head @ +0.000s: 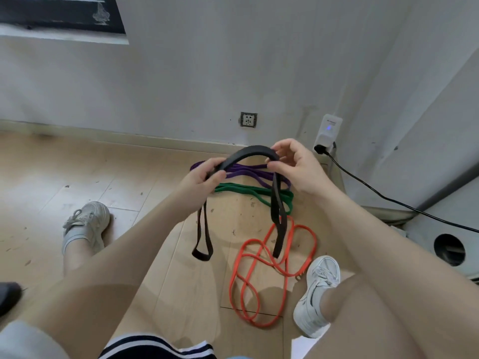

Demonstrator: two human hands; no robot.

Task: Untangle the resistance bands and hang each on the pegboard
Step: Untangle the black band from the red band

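A wide black rubber resistance band [248,152] was pinched, arched, by left hand [204,177] and right hand [295,167]; its dangling loops could be snagged on the thin orange band [259,275] on the floor.

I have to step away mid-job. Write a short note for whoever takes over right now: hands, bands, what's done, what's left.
Left hand and right hand both grip the black band, arched between them, its loops hanging down.
Purple band, green band and orange band lie on the wood floor by the wall; the orange one is coiled over itself.
Done: black band lifted out. No pegboard in view.
Left: hang the black band, then sort and hang the other three.
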